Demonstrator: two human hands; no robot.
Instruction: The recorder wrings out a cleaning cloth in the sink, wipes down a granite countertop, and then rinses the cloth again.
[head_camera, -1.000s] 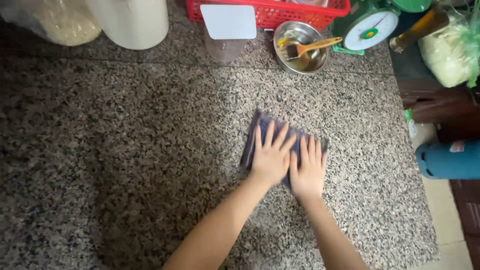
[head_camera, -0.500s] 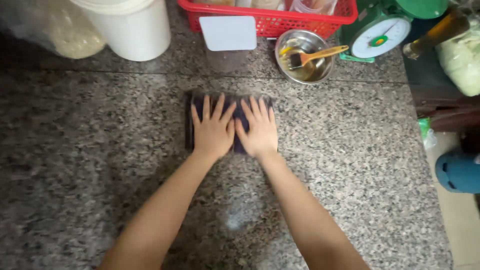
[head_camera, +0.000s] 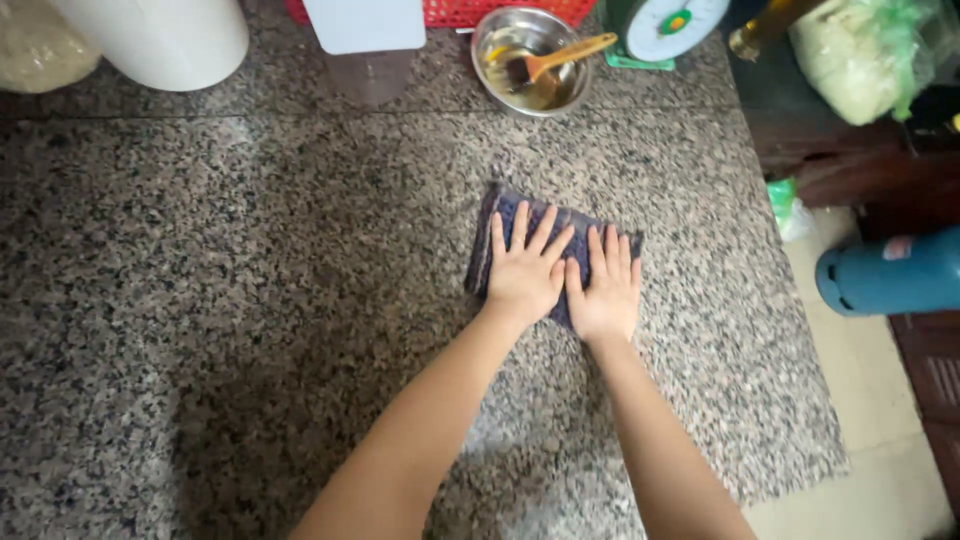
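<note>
Under your flat, spread left hand (head_camera: 524, 272) and right hand (head_camera: 604, 292) lies the dark cloth (head_camera: 497, 222); push too far ahead and you may knock the steel bowl (head_camera: 530, 60).

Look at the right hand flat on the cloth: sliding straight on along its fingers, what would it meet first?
Probably nothing on the counter: the right hand points past the cloth, between the bowl and scale; depth is unclear.
</note>
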